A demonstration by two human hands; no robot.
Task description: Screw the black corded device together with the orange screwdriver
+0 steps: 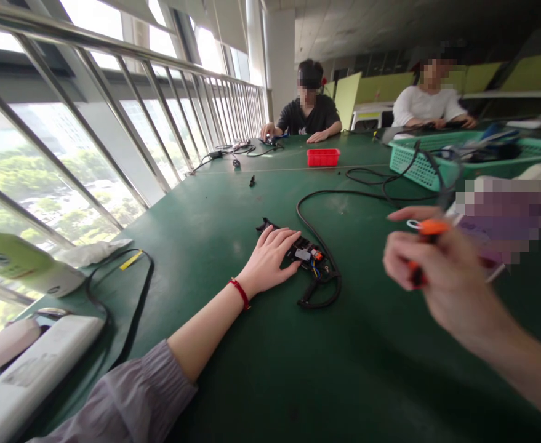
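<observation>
Left hand [270,261] lay flat, fingers released, on small black circuit module [304,252] (coloured wires, looped black cable) | right hand [429,277] clenched orange-handled tool [424,237] | matte green desk [233,203]

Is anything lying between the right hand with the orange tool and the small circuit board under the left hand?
Only the black cable, looping beside the circuit board. The left hand covers the board's left end; the right hand holds the orange tool above bare table.

left hand [270,261] flat on circuit board [304,252] | right hand [429,277] grips orange tool [424,237] | green table [261,369]
</observation>
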